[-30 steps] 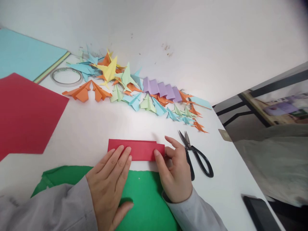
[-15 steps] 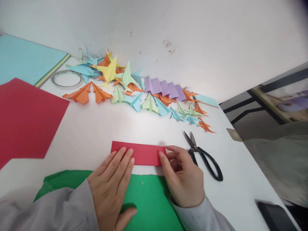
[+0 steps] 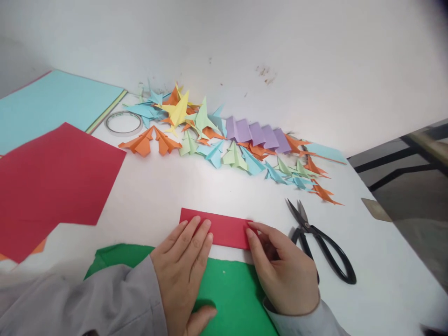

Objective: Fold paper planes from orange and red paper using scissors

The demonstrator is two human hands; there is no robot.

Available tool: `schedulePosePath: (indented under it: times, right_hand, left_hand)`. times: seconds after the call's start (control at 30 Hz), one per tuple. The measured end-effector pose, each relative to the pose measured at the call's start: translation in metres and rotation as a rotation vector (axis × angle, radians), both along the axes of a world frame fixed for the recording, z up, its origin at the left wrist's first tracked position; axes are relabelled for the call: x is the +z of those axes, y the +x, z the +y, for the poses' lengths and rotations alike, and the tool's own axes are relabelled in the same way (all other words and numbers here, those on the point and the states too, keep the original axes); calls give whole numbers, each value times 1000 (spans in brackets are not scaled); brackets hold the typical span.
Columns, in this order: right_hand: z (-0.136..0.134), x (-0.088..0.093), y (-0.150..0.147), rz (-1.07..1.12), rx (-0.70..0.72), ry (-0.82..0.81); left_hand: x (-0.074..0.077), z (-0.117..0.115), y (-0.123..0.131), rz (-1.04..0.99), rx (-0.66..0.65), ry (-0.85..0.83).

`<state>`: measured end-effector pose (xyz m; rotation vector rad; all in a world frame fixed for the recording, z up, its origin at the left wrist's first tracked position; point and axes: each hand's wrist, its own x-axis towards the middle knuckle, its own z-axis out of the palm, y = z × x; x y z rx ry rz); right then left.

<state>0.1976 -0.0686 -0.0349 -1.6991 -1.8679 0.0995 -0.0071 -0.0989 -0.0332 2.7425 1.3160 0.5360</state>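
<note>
A folded strip of red paper (image 3: 229,233) lies flat on the white table, just beyond a green sheet (image 3: 233,294). My left hand (image 3: 185,270) rests flat across the strip's left part, fingers stretched out and thumb apart over the green sheet. At the strip's right end, my right hand (image 3: 285,266) pinches the paper between thumb and index finger, the other fingers curled under. Black-handled scissors (image 3: 311,231) lie partly spread to the right of that hand, their points facing away from me.
Large red paper (image 3: 63,177) lies on the left, with blue sheets (image 3: 59,105) behind it. A tape roll (image 3: 123,132) sits beside them. Folded paper planes (image 3: 177,112) and a pleated purple paper (image 3: 257,133) line the wall. The table's edge (image 3: 416,242) slopes down at right.
The whole view has shifted, so things appear farther right and slightly lower. Both hands keep their hold on the red strip, which looks slightly more tilted.
</note>
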Motion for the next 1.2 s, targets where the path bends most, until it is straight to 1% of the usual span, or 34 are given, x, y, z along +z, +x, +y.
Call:
schedulePosePath:
  times: [0.13, 0.37, 0.77, 0.87, 0.97, 1.1, 1.2]
  right_hand:
    - [0, 2, -2, 2, 16, 11]
    - [-4, 6, -4, 108, 32, -8]
    - [-3, 1, 0, 54, 80, 32]
    - [-4, 2, -1, 78, 70, 26]
    - [-6, 4, -1, 71, 100, 22]
    - [-7, 8, -3, 64, 116, 29]
    - [-7, 11, -6, 104, 92, 36]
  left_hand:
    - [0, -1, 0, 23, 6, -11]
    - [-3, -1, 0, 10, 11, 8]
    - [-3, -2, 1, 4, 47, -39]
    - [-2, -1, 1, 3, 47, -13]
    - [0, -1, 0, -20, 50, 15]
    - [2, 2, -2, -43, 12, 58]
    - [0, 4, -3, -64, -10, 99]
